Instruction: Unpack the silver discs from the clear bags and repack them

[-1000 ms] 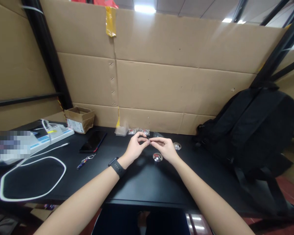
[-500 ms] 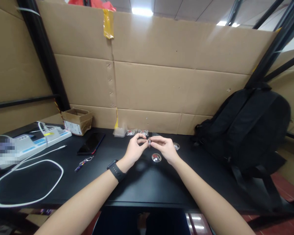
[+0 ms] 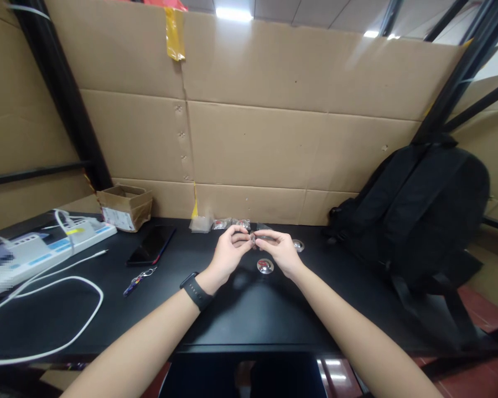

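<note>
A small metal piece is sitting pinched between the fingertips of the left hand and right hand, above the black table; it is looking silvery, shiny, tiny.

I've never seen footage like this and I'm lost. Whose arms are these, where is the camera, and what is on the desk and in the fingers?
There is no machine here. The camera sits on a person's head and looks forward and down, so the two bare arms are that person's own. The left hand, above a black watch, and the right hand meet over a black desk. Both pinch one tiny shiny part at the fingertips; it is too small to tell what it is. Below the hands lies a small metal dome, with another just beyond. To the left are a phone, a keyring, a white cable and a power strip. A black backpack leans on the right, against cardboard walls.
</note>
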The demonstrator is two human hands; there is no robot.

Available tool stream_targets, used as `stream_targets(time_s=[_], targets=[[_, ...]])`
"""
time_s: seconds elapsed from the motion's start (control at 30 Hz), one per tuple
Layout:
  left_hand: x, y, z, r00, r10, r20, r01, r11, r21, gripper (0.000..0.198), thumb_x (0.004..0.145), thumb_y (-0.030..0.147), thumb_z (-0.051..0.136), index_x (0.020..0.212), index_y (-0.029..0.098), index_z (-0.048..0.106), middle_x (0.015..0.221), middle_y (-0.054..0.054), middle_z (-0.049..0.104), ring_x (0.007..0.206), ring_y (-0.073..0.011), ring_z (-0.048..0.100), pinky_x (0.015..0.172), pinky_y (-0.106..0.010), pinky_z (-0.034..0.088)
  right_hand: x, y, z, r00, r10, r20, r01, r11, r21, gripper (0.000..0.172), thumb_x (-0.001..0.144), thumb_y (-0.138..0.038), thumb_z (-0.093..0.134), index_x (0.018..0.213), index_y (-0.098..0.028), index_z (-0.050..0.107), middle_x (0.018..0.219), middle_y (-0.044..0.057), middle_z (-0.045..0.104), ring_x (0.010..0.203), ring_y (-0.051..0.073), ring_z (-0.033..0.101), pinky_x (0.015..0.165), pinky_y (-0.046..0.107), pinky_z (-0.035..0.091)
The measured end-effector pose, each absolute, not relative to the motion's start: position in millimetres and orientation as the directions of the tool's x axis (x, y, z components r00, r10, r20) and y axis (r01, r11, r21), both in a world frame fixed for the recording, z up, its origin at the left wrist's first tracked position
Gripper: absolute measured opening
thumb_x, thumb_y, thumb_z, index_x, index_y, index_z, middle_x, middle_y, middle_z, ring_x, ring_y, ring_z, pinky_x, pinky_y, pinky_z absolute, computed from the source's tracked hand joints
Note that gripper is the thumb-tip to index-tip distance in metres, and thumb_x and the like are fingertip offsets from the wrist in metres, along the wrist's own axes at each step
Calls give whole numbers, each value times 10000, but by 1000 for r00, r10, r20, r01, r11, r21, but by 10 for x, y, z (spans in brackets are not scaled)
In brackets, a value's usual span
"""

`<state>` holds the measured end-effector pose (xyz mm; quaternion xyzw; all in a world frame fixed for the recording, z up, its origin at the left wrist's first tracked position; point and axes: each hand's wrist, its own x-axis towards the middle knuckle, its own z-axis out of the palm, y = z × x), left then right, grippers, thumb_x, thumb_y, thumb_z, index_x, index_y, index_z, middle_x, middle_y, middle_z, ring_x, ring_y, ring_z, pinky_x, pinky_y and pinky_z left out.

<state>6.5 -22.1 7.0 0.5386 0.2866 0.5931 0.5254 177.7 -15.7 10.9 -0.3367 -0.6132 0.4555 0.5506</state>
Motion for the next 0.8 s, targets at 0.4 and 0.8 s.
stream_targets(time_s=[0.4, 0.8], targets=[[7, -175, 94, 189, 932, 310, -317, -241, 917, 358, 721, 197, 803, 978, 171, 555, 830, -25, 713, 772, -142, 706, 825, -299, 553, 1803, -182, 151, -290, 878, 381, -121, 361, -925, 426, 702, -331, 854, 1090, -184, 758, 1114, 106, 724, 956, 246, 716, 965, 456, 560], [-26, -169, 128, 174, 925, 337, -294, -278, 915, 429, 670, 194, 846, 955, 182, 527, 803, -9, 700, 769, -146, 710, 791, -288, 570, 1807, -206, 157, -280, 871, 403, -185, 363, -913, 301, 713, -289, 849, 988, -186, 780, 1090, 86, 728, 866, 207, 727, 902, 402, 586]])
